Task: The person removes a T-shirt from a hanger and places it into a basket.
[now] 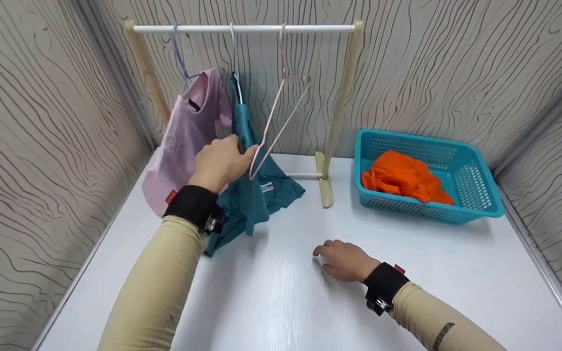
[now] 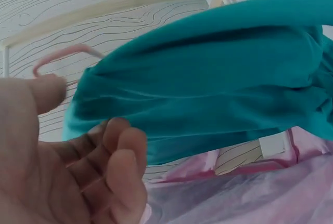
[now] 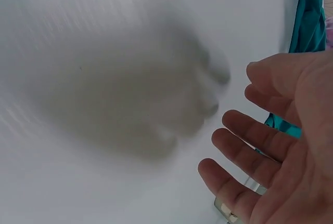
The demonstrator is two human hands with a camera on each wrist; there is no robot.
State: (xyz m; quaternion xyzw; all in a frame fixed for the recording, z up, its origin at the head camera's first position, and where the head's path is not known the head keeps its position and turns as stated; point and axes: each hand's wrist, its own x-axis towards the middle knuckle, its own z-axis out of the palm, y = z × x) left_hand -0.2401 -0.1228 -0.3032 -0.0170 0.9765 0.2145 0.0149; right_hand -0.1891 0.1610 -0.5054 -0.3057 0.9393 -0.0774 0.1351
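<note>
My left hand [image 1: 221, 160] is beside a teal garment [image 1: 281, 187] that hangs from a white hanger [image 1: 234, 48] on the rack. In the left wrist view, its thumb and loosely bent fingers [image 2: 127, 167] are apart, with no cloth pinched between them; whether they touch the cloth I cannot tell. A bare pink hanger [image 1: 281, 92] hangs just right of that hand. To its left a pink T-shirt [image 1: 183, 141] hangs on a purple hanger [image 1: 178, 53]. Low over the white table, my right hand [image 1: 344, 261] holds nothing, its fingers relaxed and spread.
The rack has a white rail [image 1: 256, 29] and wooden side posts [image 1: 342, 97]. Right of it stands a teal perforated basket [image 1: 476, 180] with a crumpled orange cloth [image 1: 403, 178] inside. Patterned walls [image 1: 456, 63] enclose the white table [image 1: 271, 297] on three sides.
</note>
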